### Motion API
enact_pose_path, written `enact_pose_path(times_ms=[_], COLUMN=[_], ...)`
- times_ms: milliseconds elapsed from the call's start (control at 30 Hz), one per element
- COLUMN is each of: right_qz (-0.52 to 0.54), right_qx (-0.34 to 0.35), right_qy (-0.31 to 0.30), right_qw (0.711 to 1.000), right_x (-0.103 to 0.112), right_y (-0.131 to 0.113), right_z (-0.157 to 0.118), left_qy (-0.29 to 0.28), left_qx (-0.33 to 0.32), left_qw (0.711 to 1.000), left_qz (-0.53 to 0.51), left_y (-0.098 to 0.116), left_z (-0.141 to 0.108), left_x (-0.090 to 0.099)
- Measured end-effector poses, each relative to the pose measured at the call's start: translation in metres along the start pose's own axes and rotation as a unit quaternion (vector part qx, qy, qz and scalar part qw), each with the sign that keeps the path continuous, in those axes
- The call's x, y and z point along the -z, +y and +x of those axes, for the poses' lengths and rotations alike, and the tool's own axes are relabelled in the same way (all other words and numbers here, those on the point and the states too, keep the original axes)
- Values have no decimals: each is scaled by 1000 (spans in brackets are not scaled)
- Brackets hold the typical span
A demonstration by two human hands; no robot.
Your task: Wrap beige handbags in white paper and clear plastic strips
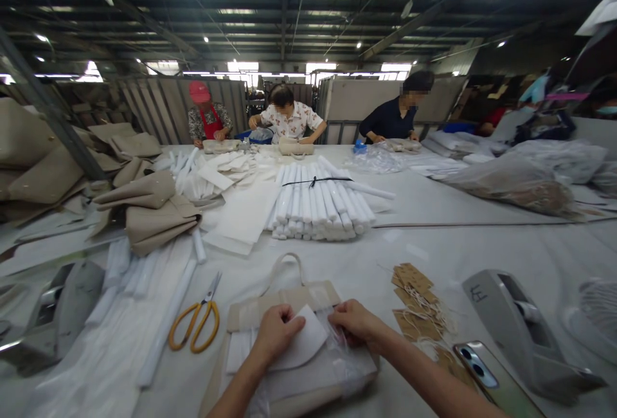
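Note:
A beige bag [308, 394] with a thin handle lies flat in front of me, partly covered by clear plastic. Over its middle, my left hand [277, 336] pinches a white sheet [307, 343] between thumb and fingers. My right hand [354, 323] is closed at the bag's upper right, by the clear plastic; what its fingertips hold is too small to make out. Yellow-handled scissors [197, 321] rest left of the bag. To the right lies a pile of brown tags [417, 296] with white strings.
Tied white rolls [318, 202] stand ahead. Tape dispensers [525, 334] [58, 308] sit on both sides, with a phone [496, 379] at the right. Folded beige pieces [154, 209] lie left. Several people work across the table [409, 241].

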State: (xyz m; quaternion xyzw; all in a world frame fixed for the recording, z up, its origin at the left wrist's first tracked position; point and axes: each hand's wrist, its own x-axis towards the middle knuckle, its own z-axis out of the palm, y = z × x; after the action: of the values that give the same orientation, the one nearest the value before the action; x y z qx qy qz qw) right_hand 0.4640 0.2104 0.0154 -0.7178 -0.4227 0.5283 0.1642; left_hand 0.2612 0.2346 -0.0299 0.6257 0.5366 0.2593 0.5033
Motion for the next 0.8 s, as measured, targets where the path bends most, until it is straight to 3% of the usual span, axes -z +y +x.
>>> enact_pose_path(times_ms=[300,533,800], right_qz=[131,172,132], right_qx=[19,85,121], right_qy=[-93,-102,-99], right_qw=[987,976,979], right_x=[4,1,5], right_y=[14,20,19], right_z=[6,2,-6], left_qy=[-91,-38,-31], left_qx=[30,20,-32], left_qw=[988,978,980], left_qz=[120,203,194], left_y=[27,48,42], left_z=[4,1,11], left_x=[3,-12,-27])
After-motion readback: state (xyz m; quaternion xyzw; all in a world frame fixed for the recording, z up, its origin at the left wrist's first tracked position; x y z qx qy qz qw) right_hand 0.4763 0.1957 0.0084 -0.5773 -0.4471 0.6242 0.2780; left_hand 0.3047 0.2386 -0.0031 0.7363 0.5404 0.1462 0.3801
